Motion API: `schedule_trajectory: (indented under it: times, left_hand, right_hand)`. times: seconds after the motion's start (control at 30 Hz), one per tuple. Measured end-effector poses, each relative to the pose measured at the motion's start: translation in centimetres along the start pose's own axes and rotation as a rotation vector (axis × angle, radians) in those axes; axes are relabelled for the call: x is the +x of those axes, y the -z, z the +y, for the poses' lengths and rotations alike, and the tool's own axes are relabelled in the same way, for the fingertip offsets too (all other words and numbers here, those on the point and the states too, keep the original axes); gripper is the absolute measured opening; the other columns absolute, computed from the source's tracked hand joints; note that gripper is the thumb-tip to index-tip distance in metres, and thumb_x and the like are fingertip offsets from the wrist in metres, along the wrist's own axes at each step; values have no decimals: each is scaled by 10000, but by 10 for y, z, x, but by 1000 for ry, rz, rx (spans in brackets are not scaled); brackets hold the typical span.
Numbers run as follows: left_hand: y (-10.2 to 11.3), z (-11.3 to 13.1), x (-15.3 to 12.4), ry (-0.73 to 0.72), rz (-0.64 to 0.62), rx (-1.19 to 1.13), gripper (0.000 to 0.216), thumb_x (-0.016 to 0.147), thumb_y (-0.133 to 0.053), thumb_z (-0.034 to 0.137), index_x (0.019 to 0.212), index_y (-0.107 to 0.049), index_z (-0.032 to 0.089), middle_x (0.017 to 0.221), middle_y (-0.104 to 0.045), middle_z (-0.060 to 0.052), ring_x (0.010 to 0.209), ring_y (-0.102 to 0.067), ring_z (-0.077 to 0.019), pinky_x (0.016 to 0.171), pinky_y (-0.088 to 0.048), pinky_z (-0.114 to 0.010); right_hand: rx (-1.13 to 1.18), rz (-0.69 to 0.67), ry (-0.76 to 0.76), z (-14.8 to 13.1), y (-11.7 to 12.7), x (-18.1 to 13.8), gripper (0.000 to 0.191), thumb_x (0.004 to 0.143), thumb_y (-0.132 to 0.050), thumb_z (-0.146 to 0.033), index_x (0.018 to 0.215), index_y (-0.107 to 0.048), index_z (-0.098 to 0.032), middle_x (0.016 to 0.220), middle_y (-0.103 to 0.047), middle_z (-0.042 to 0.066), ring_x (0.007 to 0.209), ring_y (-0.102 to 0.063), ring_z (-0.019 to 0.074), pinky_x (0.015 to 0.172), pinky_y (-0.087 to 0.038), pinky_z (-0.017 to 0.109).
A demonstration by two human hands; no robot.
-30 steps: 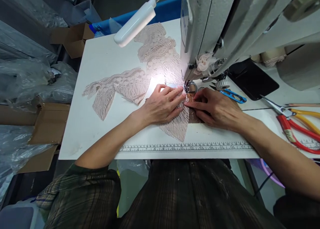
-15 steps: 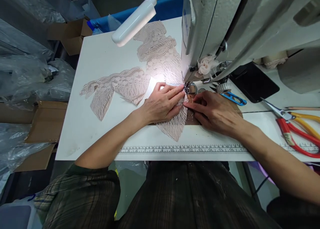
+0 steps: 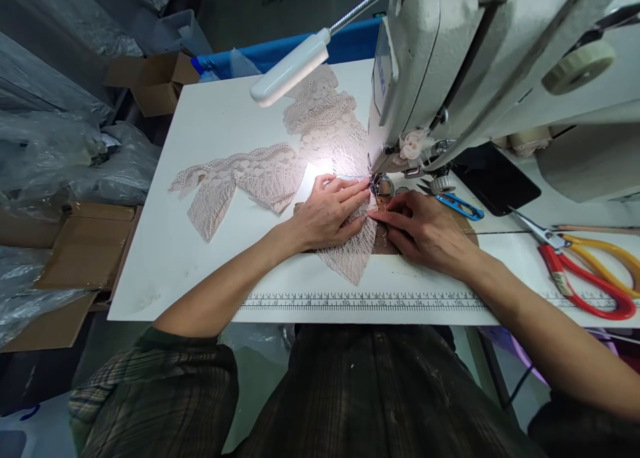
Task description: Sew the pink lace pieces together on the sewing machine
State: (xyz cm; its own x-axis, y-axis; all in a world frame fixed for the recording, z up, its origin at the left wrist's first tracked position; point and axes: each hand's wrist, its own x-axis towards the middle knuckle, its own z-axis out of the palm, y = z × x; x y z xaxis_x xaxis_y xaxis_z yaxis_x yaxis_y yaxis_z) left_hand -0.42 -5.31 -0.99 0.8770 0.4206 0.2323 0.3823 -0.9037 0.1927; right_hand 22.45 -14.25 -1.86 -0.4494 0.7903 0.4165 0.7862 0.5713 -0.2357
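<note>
At the sewing machine (image 3: 407, 65), the lace (image 3: 347, 261) has been angled slightly leftward, apparently realigned, pressed by the flat left hand (image 3: 330, 211), touched by the right hand (image 3: 425, 235) (pinch unclear).

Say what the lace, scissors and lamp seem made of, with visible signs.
Lace: soft, matte thread, perhaps cotton or synthetic; it shows an openwork pattern.
Scissors: shiny metal blades, by their silvery glint; red and yellow handles look smooth, probably plastic.
Lamp: probably glossy white plastic, from its smooth sheen; its ribbed, silvery neck looks metal.
</note>
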Motion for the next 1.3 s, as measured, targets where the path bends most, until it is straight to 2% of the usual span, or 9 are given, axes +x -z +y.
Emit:
schedule_trajectory:
  times: [0.33,0.43,0.53,0.63,0.73,0.9,1.1,1.3]
  left_hand:
    - [0,4,0,5,-3,23,418,1013,-418,334,1356,-561,143,1513,-529,-158,1277,-547,-316,1087,-350,-572]
    - [-3,6,0,-10,43,86,405,1027,-390,336,1332,-566,137,1506,-528,-177,1272,-549,-313,1103,-319,-573]
    - [-5,9,0,-35,106,171,378,1029,-391,317,1268,-591,103,1396,-601,-199,1143,-600,-299,1030,-362,-535]
    - [-5,10,1,-101,154,194,301,1028,-397,263,1129,-646,128,1180,-712,-115,914,-623,-223,951,-390,-468]
    - [-4,8,2,-147,183,177,270,1016,-437,278,1087,-669,160,1148,-734,-67,849,-612,-204,921,-401,-453]
    - [0,6,1,-130,112,163,315,1006,-430,316,1148,-665,163,1250,-704,-90,900,-629,-233,906,-414,-473]
    - [0,9,0,-29,29,129,357,1021,-400,350,1240,-621,175,1378,-632,-124,1072,-619,-277,903,-422,-462]
    - [-2,14,4,66,-4,140,415,1031,-395,362,1334,-582,149,1434,-590,-153,1118,-600,-293,907,-433,-453]
  right_hand:
    - [7,-21,-22,2,0,-4,315,979,-516,-257,1225,-708,-221,1062,-620,129,941,-581,254,789,-498,409]
    - [-10,-29,-18,2,0,-4,323,976,-519,-246,1240,-704,-217,1067,-611,130,941,-580,254,793,-492,409]
    - [-29,-41,-16,2,1,-3,320,968,-520,-233,1227,-708,-219,1076,-609,131,954,-580,260,784,-486,403]
    - [-50,-47,-17,1,2,-2,322,962,-520,-221,1223,-708,-219,1085,-614,132,960,-579,265,784,-486,402]
    - [-66,-43,-5,0,3,-1,323,958,-519,-208,1219,-709,-196,1083,-617,139,943,-580,267,779,-489,405]
    - [-72,-57,-20,-3,4,2,316,959,-517,-207,1219,-698,-198,1065,-612,135,900,-577,258,754,-484,396]
    - [-122,-100,-92,-2,2,5,344,983,-454,-262,1257,-659,-226,999,-605,126,817,-564,242,681,-470,380]
    - [-123,-131,-120,-2,2,10,355,986,-405,-274,1220,-666,-222,942,-614,127,744,-539,235,644,-437,377]
